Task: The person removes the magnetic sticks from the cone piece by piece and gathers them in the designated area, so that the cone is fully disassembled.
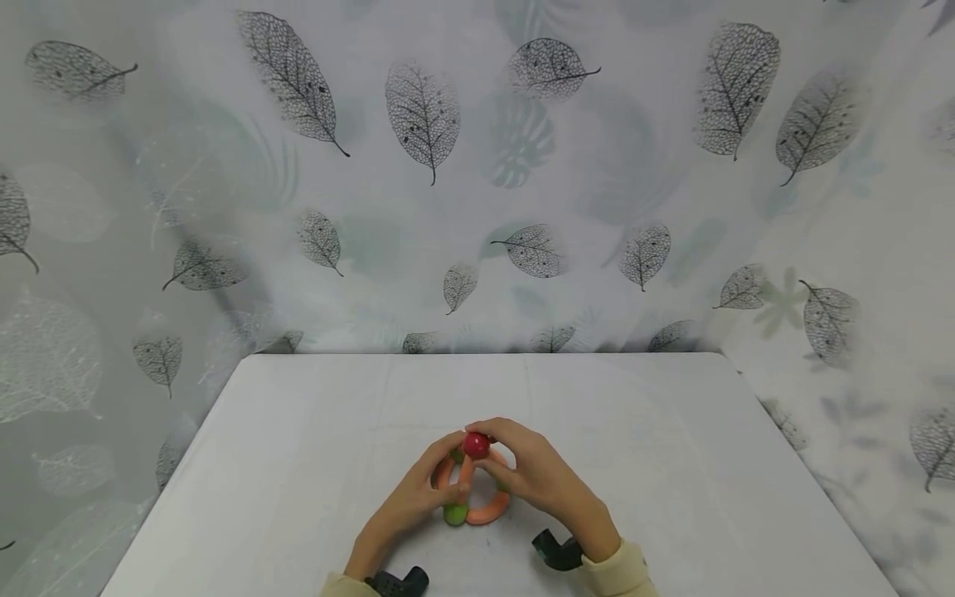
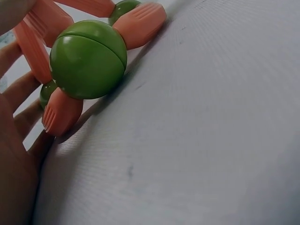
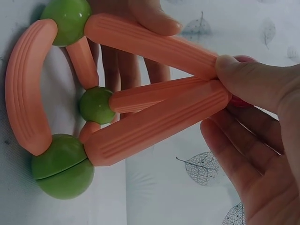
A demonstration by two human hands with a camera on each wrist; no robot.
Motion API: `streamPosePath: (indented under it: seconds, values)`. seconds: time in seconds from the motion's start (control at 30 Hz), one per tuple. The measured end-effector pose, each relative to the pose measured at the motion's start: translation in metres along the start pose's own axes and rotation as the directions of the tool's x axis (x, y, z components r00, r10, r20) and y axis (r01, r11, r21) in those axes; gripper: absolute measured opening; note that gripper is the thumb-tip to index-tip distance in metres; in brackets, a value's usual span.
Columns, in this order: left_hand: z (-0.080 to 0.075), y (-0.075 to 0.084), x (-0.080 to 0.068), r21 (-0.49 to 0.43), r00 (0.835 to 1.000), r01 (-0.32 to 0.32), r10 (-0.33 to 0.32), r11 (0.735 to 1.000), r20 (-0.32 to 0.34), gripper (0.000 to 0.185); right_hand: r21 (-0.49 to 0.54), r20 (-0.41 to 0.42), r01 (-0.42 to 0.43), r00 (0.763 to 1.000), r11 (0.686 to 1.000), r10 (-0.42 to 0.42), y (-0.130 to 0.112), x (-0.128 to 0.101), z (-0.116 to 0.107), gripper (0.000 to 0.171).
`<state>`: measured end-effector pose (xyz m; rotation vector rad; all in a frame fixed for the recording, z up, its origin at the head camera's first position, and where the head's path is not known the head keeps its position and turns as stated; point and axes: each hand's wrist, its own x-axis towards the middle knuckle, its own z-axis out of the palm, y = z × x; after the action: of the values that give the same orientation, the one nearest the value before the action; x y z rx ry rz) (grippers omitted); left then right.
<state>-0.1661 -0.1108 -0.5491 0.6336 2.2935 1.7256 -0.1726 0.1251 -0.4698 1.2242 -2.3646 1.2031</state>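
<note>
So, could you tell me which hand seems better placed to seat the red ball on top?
Probably the right hand: its fingertips already pinch the red plastic ball at the apex, while the left hand steadies the orange rod frame.

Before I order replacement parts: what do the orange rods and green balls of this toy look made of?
The orange rods look like moulded matte plastic: fine lengthwise ribs, no shine. The green balls look like glossy hard plastic, with bright highlights and a seam where two halves meet. The red ball on top, pinched by the right hand, seems similar, though mostly covered.
</note>
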Motion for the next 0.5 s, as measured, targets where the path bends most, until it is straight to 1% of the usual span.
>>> streamPosePath:
  seconds: [0.2,0.4,0.5]
  values:
    - [0.0003,0.0008,-0.0001,-0.008,1.000,0.003,-0.003,1.000,0.000,0.069,-0.026,-0.010,0.007,1.000,1.000,-0.007,-0.0019,-0.0005,-0.0004,0.043]
    - [0.0005,0.0018,0.0003,-0.020,1.000,0.016,-0.016,1.000,-0.001,0.069,-0.060,-0.018,0.009,1.000,0.998,-0.010,-0.0035,-0.0001,-0.0004,0.039]
    - [0.0004,0.0015,0.0005,-0.012,1.000,0.019,-0.019,1.000,-0.004,0.069,-0.083,-0.023,0.027,0.999,0.996,-0.029,-0.0038,0.0003,0.0000,0.039]
